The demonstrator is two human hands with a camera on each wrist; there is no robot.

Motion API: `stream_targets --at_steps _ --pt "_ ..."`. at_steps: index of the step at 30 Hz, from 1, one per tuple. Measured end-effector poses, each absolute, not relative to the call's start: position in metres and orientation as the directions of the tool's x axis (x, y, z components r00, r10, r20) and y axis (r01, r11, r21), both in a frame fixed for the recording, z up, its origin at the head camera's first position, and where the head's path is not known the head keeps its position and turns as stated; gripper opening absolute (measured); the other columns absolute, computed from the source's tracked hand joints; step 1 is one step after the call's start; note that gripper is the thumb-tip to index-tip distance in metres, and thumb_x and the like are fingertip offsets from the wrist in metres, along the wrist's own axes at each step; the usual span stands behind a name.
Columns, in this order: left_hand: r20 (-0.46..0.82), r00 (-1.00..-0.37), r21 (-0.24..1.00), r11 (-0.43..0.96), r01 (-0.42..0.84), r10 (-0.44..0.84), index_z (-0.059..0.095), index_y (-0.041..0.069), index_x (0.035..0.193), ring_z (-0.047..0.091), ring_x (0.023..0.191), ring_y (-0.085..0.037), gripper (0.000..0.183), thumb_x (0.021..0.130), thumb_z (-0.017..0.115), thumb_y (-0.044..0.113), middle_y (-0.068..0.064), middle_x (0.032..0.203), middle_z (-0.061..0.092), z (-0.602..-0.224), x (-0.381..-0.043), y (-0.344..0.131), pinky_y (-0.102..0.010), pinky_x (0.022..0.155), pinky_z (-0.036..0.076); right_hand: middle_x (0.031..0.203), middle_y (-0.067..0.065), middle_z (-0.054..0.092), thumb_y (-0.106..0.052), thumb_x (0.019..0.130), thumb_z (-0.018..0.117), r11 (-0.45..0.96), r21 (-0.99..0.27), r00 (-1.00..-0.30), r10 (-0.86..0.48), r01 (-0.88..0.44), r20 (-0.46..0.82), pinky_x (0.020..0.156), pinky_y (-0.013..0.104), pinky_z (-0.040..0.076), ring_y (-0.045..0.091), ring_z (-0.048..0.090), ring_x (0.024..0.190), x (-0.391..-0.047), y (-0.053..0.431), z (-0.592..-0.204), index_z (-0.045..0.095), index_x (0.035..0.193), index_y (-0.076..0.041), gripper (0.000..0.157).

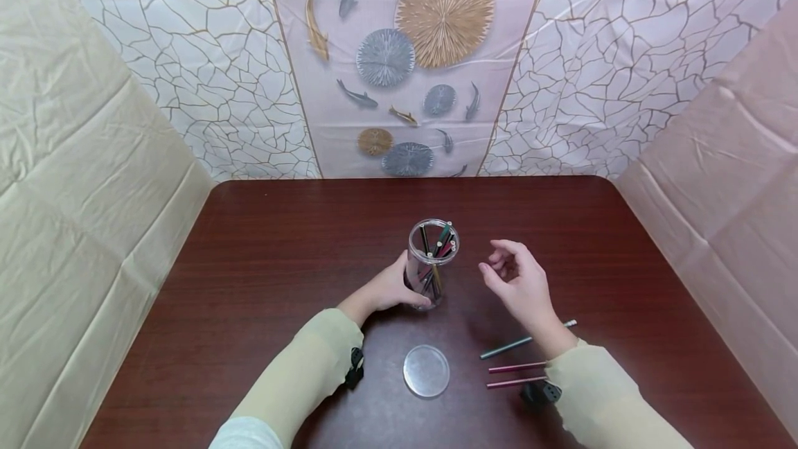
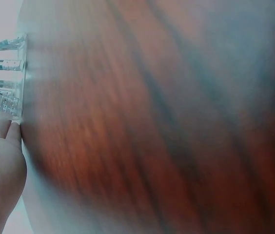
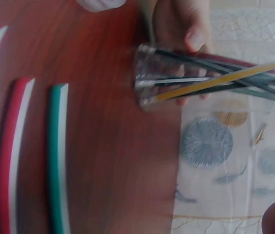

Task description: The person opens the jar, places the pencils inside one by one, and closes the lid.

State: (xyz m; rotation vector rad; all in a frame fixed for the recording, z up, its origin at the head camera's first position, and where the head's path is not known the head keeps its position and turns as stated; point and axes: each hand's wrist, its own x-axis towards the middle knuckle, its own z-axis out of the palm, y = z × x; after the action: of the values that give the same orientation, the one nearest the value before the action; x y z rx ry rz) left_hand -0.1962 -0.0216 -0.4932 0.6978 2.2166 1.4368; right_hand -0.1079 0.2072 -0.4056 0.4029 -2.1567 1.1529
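Observation:
My left hand [image 1: 399, 285] grips a clear jar [image 1: 409, 265] low on its side, fingers round one side and thumb at the front. The jar stands without a lid on the table and holds several pencils [image 3: 225, 80], yellow, green, red and dark ones, leaning across each other. In the left wrist view, silvery pencil ends [image 2: 11, 64] show near the base of the jar. My right hand [image 1: 520, 279] hovers to the right of the jar, fingers loosely bent, with nothing in it. Below that hand lie a green pencil [image 1: 506, 348] and two red pencils [image 1: 516, 368], partly covered by the forearm.
A round clear lid [image 1: 427, 371] lies flat on the dark wooden table [image 1: 280, 241] in front of the jar. Patterned cloth [image 1: 237, 54] hangs behind the table, and plain beige cloth [image 1: 717, 158] lines both sides.

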Motion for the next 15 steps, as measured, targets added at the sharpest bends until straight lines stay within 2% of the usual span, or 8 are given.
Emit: stream_targets --at_steps 5,11,15 --pt "-0.071 -0.794 0.917 0.352 0.186 0.603 0.03 0.023 0.139 0.046 0.118 -0.012 0.093 0.065 0.086 0.025 0.001 0.123 0.055 -0.493 -0.196 -0.022 -0.034 0.099 0.034 0.082 0.007 0.059 0.007 0.063 0.078 0.651 -0.535 -0.745 -0.072 -0.539 0.663 0.06 0.013 0.041 0.012 0.053 0.068 -0.108 0.237 -0.433 0.064 0.103 -0.001 0.043" --pt "-0.071 -0.8 0.914 0.361 0.188 0.596 0.031 0.022 0.138 0.047 0.117 -0.013 0.092 0.064 0.086 0.026 0.001 0.122 0.056 -0.493 -0.195 -0.022 -0.034 0.099 0.035 0.098 0.006 0.061 -0.003 0.064 0.082 0.72 -0.464 -0.801 -0.213 -0.516 0.56 0.075 0.02 0.04 0.018 0.054 0.086 -0.094 0.264 -0.456 0.067 0.106 -0.004 0.045" --pt "-0.07 -0.796 0.914 0.359 0.19 0.601 0.031 0.023 0.137 0.048 0.114 -0.013 0.092 0.064 0.086 0.026 0.0 0.113 0.057 -0.493 -0.196 -0.021 -0.034 0.098 0.035 0.103 0.004 0.062 -0.009 0.066 0.082 0.738 -0.424 -0.819 -0.302 -0.524 0.488 0.081 0.026 0.038 0.02 0.051 0.094 -0.088 0.276 -0.466 0.068 0.108 -0.006 0.044"
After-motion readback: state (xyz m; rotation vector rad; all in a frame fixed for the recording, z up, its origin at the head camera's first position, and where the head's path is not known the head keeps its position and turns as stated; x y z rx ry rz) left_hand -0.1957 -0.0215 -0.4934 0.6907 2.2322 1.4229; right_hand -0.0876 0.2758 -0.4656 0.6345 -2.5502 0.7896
